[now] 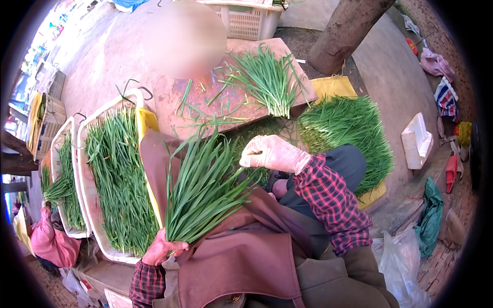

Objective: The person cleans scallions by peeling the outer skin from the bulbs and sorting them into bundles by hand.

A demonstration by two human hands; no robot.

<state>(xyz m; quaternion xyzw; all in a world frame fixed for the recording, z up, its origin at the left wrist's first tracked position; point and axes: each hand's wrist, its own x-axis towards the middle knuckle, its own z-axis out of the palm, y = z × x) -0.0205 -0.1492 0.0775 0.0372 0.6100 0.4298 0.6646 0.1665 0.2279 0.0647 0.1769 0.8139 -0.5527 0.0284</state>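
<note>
My left hand (163, 248) is wrapped round the lower ends of a bunch of garlic chives (203, 190). Its long green leaves fan out over my brown apron (236, 262). Just beyond the leaf tips, my right hand (275, 154) is raised with its fingers closed in a pinch. A thin leaf shows close to those fingertips, but I cannot make out what they hold. Ahead, another chive bunch (267, 82) lies on a low board (287, 51), pale ends toward me, among loose bits of leaf. A thick pile of chives (349, 138) rests on yellow cloth (334, 88) at the right.
At the left stands a white crate (84, 169) packed with chives, beside a second crate (64, 215) and a person in a pink top (51, 241). A tree trunk (341, 38) rises ahead. White foam box (416, 141) and plastic bags (400, 262) lie right.
</note>
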